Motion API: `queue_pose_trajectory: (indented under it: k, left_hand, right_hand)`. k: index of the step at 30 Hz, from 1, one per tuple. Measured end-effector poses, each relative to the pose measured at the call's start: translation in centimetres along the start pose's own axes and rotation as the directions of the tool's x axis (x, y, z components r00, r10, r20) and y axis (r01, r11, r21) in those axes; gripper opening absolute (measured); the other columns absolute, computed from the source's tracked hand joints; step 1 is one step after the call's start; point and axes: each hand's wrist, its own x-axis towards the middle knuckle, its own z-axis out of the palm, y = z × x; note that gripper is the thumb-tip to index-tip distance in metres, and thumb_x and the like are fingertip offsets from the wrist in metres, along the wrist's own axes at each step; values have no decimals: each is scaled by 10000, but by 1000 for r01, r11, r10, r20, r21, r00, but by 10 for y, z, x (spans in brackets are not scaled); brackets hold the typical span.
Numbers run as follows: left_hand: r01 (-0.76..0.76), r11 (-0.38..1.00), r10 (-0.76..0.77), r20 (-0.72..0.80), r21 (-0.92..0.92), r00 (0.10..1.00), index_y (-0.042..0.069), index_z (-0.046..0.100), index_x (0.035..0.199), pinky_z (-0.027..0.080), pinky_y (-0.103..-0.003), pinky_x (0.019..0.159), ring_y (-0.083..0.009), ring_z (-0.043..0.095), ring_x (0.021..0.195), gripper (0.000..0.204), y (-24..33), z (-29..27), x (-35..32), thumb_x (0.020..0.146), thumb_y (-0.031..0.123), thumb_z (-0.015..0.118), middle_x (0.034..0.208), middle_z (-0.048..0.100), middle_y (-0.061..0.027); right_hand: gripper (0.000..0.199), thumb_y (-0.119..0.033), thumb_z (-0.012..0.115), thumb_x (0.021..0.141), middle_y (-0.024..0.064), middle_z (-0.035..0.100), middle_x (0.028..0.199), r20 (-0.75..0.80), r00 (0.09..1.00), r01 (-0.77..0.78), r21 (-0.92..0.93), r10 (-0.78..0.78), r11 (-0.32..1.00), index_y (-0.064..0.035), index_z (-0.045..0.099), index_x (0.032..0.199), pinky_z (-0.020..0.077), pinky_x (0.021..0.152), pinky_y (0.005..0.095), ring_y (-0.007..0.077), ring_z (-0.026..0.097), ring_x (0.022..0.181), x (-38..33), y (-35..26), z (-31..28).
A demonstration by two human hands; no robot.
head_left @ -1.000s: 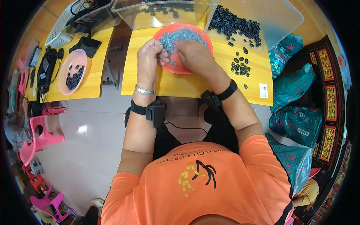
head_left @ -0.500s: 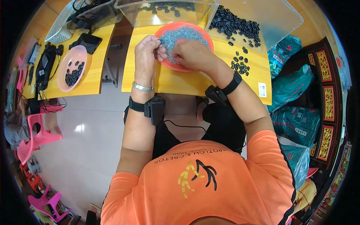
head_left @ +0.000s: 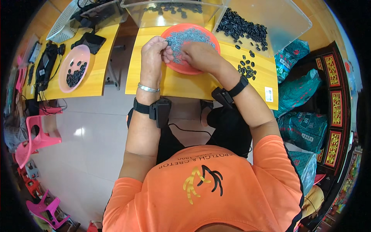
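Yellow wood-grain tabletop [head_left: 177, 86]; coral-red round plastic basin [head_left: 178, 69] placed close, apparently for two-handed reach.
A small black piece [head_left: 169, 43] is pinched by the left hand [head_left: 155, 51] at the basin's left rim, presumably for steadiness; the right hand [head_left: 201, 56], apart, is held over slim grey pieces [head_left: 193, 35] in the basin, fingertip contents hidden.

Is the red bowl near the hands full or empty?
Partly filled: small grey pieces lie in the red bowl, but bare red shows.
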Motion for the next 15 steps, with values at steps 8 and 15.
queue_pose_trajectory:
  k: [8, 15]
  left_hand:
    - [50, 990, -67, 127, 133, 990, 55, 521, 757, 399, -205, 489, -86, 506, 535, 109, -5, 18, -7, 843, 99, 472, 629, 542, -17]
    - [-28, 974, -14, 186, 225, 983, 49, 487, 747, 381, -204, 495, -75, 461, 543, 87, -17, 34, -16, 826, 86, 479, 630, 514, -8]
  right_hand:
    - [170, -185, 609, 834, 76, 568, 683, -213, 944, -145, 424, 254, 894, -17, 601, 814, 429, 580, 290, 161, 519, 617, -22, 1, -31]
    - [142, -149, 584, 838, 75, 564, 709, -350, 909, 10, 557, 224, 830, -7, 597, 845, 431, 595, 270, 139, 511, 632, -25, -7, -32]
